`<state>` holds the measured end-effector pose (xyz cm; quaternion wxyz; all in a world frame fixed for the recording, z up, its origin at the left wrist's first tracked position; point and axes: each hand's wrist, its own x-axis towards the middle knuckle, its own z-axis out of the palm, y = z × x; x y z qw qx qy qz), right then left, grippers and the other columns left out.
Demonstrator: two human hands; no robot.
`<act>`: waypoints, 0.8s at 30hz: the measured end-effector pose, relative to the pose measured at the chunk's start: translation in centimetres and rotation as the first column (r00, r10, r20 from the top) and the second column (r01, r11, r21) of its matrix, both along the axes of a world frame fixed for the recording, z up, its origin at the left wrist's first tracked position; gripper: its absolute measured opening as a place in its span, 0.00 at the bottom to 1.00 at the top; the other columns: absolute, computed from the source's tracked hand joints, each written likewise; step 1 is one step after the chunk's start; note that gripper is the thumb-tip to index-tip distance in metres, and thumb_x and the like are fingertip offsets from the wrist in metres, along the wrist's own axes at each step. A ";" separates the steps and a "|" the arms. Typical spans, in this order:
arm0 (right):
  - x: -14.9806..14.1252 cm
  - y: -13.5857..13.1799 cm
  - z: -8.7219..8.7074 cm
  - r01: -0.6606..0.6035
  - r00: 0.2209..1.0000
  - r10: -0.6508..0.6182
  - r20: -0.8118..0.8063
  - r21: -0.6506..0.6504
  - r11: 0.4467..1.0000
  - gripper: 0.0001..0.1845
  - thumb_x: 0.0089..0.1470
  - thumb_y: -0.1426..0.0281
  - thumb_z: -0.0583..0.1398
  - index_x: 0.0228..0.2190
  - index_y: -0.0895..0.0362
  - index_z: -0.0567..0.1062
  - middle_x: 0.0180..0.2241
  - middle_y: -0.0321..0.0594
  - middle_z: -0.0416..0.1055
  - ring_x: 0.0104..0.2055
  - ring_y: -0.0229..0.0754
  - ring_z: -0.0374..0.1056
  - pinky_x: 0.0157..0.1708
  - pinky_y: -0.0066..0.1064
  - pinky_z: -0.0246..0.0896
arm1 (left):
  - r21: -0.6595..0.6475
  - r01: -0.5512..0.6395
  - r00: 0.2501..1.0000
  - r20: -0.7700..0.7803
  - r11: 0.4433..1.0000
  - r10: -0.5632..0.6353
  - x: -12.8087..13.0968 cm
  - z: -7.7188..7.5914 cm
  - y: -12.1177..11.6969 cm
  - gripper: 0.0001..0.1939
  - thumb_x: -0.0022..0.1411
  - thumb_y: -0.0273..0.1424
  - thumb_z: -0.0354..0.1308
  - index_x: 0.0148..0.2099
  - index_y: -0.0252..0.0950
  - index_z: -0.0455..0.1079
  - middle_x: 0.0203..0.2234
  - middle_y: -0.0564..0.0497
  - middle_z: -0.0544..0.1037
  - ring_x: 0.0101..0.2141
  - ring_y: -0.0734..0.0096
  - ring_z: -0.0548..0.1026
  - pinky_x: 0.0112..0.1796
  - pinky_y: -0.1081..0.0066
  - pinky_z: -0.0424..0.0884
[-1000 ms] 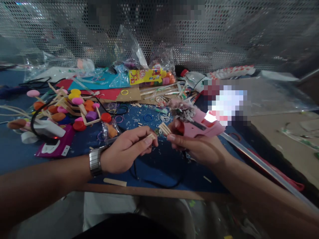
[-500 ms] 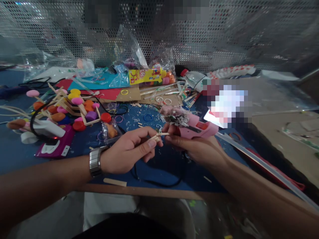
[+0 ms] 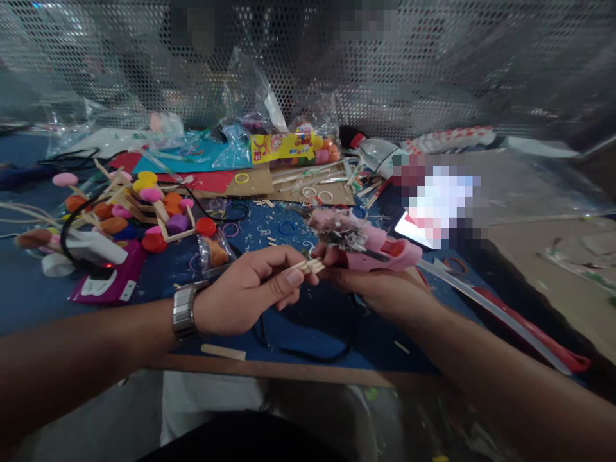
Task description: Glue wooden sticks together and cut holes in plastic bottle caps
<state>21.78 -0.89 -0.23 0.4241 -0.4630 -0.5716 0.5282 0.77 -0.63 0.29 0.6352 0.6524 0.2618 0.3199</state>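
Several short pieces of wooden stick (image 3: pixel 310 265) are pinched between the thumb and fingers of my left hand (image 3: pixel 250 289), which wears a metal watch. My right hand (image 3: pixel 375 282) wraps round a pink hot glue gun (image 3: pixel 404 253) with dried glue and torn foil about its front. A clear glue stick (image 3: pixel 481 300) juts from the rear of the gun. The gun's tip points left, above and just beyond the wooden pieces. My right fingertips lie close to the ends of the pieces; whether they touch them I cannot tell.
On the left stand a stick model with coloured foam pieces (image 3: pixel 178 223) and a purple power strip (image 3: pixel 129 276). Bagged foam (image 3: pixel 289 147), cardboard (image 3: pixel 250 181) and a plastic bottle (image 3: pixel 378 154) lie behind. A lit screen (image 3: pixel 433 212) is to the right. A black cord (image 3: pixel 308 356) loops below my hands.
A single thin stick reached from the bundle to my right fingers; now several stick ends sit together in my left fingers. The glue gun has tilted slightly, its rear dipping.
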 end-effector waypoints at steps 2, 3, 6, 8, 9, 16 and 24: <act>0.0 0.0 0.0 0.010 1.000 -0.010 -0.003 0.007 1.000 0.15 0.39 0.62 0.74 0.24 0.52 0.75 0.33 0.36 0.78 0.38 0.46 0.75 0.43 0.37 0.71 | -0.011 -0.002 1.000 -0.003 1.000 0.002 -0.1 -0.1 0.0 0.17 0.71 0.43 0.56 0.40 0.32 0.69 0.23 0.57 0.67 0.23 0.80 0.62 0.25 0.77 0.61; 0.0 0.1 0.0 0.018 1.000 -0.018 0.002 0.013 1.000 0.15 0.38 0.62 0.75 0.23 0.52 0.75 0.33 0.37 0.78 0.38 0.46 0.75 0.43 0.38 0.71 | -0.015 -0.005 1.000 -0.008 1.000 0.004 -0.1 -0.2 0.0 0.17 0.71 0.43 0.56 0.40 0.33 0.69 0.23 0.57 0.67 0.23 0.80 0.62 0.25 0.77 0.61; 0.1 0.0 -0.1 0.057 0.998 -0.058 0.038 0.033 0.998 0.14 0.37 0.62 0.75 0.22 0.52 0.77 0.33 0.37 0.79 0.37 0.46 0.75 0.42 0.39 0.72 | -0.007 -0.018 1.000 -0.024 1.000 0.018 -0.2 -0.3 0.1 0.16 0.70 0.43 0.57 0.39 0.33 0.70 0.27 0.55 0.69 0.25 0.80 0.63 0.26 0.78 0.61; 0.1 0.0 -0.1 0.076 0.996 -0.078 0.050 0.045 0.996 0.14 0.36 0.63 0.75 0.22 0.52 0.77 0.33 0.38 0.79 0.37 0.47 0.75 0.41 0.39 0.72 | 0.014 -0.025 0.999 -0.039 1.000 0.026 -0.2 -0.3 0.1 0.16 0.70 0.42 0.57 0.39 0.33 0.71 0.29 0.53 0.71 0.26 0.80 0.64 0.27 0.78 0.62; 0.1 -0.1 -0.1 0.082 0.995 -0.084 0.053 0.048 0.996 0.14 0.36 0.63 0.75 0.21 0.52 0.77 0.33 0.38 0.79 0.37 0.47 0.75 0.41 0.39 0.73 | 0.025 -0.029 0.998 -0.046 0.999 0.030 -0.3 -0.3 0.1 0.15 0.70 0.41 0.56 0.39 0.33 0.71 0.30 0.53 0.72 0.27 0.80 0.65 0.27 0.78 0.62; 0.0 0.0 0.1 0.096 0.993 -0.099 0.057 0.042 0.994 0.13 0.34 0.64 0.75 0.21 0.52 0.77 0.32 0.37 0.78 0.36 0.47 0.75 0.41 0.39 0.73 | 0.063 -0.016 0.997 -0.078 0.998 0.021 -0.4 -0.3 0.1 0.12 0.72 0.35 0.54 0.40 0.33 0.73 0.33 0.51 0.75 0.28 0.80 0.66 0.30 0.78 0.64; 0.3 -0.3 0.0 0.068 0.982 -0.084 0.171 0.096 0.993 0.10 0.41 0.66 0.73 0.22 0.55 0.77 0.32 0.39 0.79 0.36 0.46 0.76 0.40 0.35 0.71 | 0.047 -0.014 0.993 -0.115 0.999 0.019 -0.6 -0.5 0.0 0.13 0.71 0.36 0.53 0.40 0.33 0.74 0.31 0.51 0.73 0.28 0.77 0.65 0.30 0.76 0.63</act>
